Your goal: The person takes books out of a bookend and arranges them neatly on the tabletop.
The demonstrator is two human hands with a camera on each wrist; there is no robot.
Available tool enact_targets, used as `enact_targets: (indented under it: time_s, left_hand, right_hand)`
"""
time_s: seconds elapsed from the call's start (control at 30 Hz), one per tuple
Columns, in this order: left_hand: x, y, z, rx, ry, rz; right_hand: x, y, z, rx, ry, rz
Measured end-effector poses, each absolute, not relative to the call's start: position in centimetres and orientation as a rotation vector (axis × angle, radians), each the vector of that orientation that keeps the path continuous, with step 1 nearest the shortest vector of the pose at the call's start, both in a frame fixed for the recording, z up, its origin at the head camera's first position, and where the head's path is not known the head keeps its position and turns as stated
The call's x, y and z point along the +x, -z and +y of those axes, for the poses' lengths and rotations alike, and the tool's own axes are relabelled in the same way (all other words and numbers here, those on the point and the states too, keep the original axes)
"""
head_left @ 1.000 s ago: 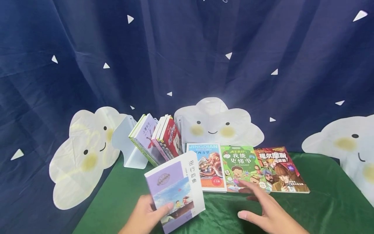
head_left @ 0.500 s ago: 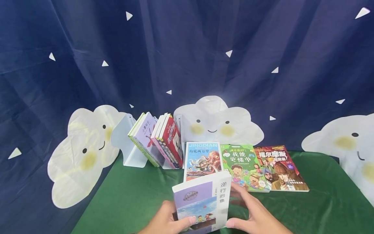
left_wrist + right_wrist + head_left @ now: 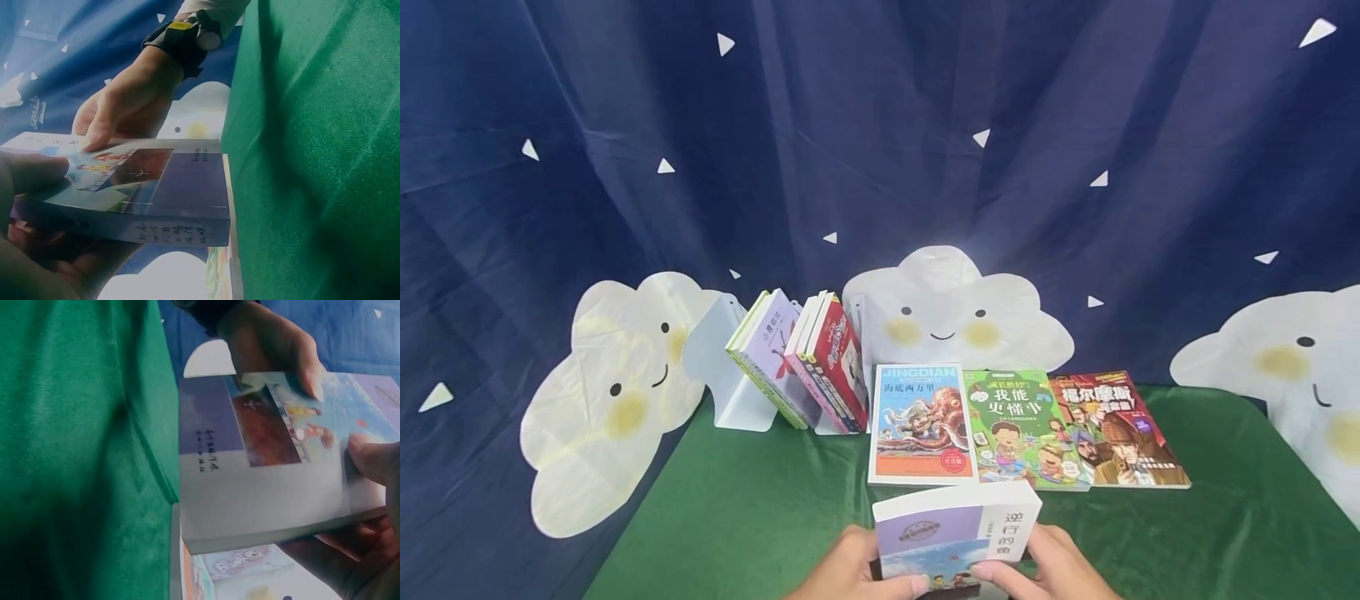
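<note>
A purple and white paperback book [image 3: 940,527] with a picture of children under a blue sky is held at the lower middle of the head view. My left hand [image 3: 857,567] grips its left side, thumb across the cover. On the other side my right hand [image 3: 1054,568] holds it, thumb also on the front. Both wrist views show the thumbs on the cover and fingers curled beneath the book [image 3: 187,181]. Its lower end is cut off in the head view.
Three books lie face up in a row: an octopus-cover book [image 3: 922,425], a green book [image 3: 1024,433] and a red detective book [image 3: 1120,433]. Several books [image 3: 778,350] lean between white bookends [image 3: 745,404] at back left. The table has a green cloth [image 3: 737,508]; a dark blue curtain [image 3: 880,150] hangs behind.
The book has moved right and down in the head view, tipping so its top edge shows more. My right hand, apart from it a second ago, now grips its right side.
</note>
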State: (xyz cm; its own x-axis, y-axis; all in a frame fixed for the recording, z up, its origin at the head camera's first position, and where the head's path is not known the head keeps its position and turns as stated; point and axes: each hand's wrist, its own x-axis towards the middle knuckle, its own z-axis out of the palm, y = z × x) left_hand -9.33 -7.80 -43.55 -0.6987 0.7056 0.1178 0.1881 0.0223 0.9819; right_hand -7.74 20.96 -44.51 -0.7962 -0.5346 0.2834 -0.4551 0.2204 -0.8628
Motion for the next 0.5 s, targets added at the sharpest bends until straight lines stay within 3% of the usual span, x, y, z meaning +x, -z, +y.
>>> enact_targets:
  time_s: [0.5]
  left_hand:
    - [-9.6,43.1,-6.6,0.877,-1.682,1.847]
  right_hand:
    - [-7.3,45.3,22.6,-0.993,1.676,2.374]
